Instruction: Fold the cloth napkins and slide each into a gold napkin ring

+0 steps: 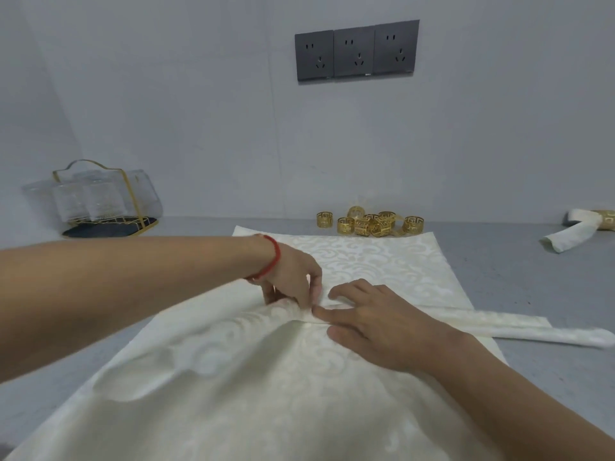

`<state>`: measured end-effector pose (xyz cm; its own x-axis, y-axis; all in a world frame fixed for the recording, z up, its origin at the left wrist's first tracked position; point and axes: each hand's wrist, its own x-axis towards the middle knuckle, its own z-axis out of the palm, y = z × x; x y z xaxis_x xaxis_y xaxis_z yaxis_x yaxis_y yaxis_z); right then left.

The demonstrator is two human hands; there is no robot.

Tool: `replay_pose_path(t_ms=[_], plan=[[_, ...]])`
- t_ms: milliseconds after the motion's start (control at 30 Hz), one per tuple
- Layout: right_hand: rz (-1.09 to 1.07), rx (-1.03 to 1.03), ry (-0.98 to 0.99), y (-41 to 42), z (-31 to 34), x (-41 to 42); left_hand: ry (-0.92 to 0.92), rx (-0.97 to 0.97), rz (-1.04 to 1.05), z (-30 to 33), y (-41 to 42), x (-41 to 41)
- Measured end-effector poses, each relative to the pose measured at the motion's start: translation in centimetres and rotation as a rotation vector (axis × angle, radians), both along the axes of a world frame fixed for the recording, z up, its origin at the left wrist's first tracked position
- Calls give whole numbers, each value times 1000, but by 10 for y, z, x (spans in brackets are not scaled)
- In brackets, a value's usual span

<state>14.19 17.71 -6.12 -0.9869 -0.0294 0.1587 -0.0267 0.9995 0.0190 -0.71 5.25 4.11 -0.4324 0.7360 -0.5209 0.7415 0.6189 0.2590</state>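
A cream patterned napkin (233,377) lies spread over the grey table, with a pleat gathered across its middle that runs out to the right as a narrow folded strip (519,329). My left hand (293,277), with a red cord at the wrist, pinches the pleat from above. Beside it my right hand (376,324) lies with straight fingers pressing the fold down. Several gold napkin rings (369,222) sit in a cluster behind the napkin near the wall. A folded napkin inside a gold ring (585,224) lies at the far right.
A gold wire rack holding clear glasses (96,197) stands at the back left against the wall. Three dark wall sockets (356,49) are above the rings. Bare grey table (532,277) shows to the right of the napkin.
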Motion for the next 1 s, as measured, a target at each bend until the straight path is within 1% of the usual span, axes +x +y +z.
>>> replay_pose_path(t_ms=[33,67,133,200,300,333,367,400,433,467,500,633,800,900,1000], plan=[[-4,-15,5,1,-1,0,-143,27,50,3,-2,-4],[-6,-30,8,1,-1,-1,-230,46,63,5,-6,-9],[-4,-53,14,3,-2,-1,-312,87,18,1,-15,-17],[3,-75,14,5,-3,-2,-326,170,-63,-10,-23,-26],[44,-112,-72,11,2,-4,-223,321,-162,-26,-30,-31],[52,-198,-93,16,5,-2,-197,358,-184,-30,-31,-31],[37,-355,-75,22,9,1,-178,389,-197,-35,-30,-32],[1,-521,-23,30,14,5,-161,412,-206,-37,-29,-31],[-36,-637,42,38,18,9,-145,424,-213,-40,-28,-31],[-74,-672,72,46,22,14,-129,419,-220,-41,-27,-30],[-117,-664,66,52,24,17,-120,407,-221,-42,-25,-30],[-218,-567,-64,59,25,19,-42,348,-201,-42,-16,-29],[-359,-452,-363,55,52,11,31,285,-137,-46,1,-25],[-424,-249,-454,42,62,0,82,235,-134,-43,6,-19],[-451,-19,-434,20,67,-12,178,176,-151,-40,12,-10]])
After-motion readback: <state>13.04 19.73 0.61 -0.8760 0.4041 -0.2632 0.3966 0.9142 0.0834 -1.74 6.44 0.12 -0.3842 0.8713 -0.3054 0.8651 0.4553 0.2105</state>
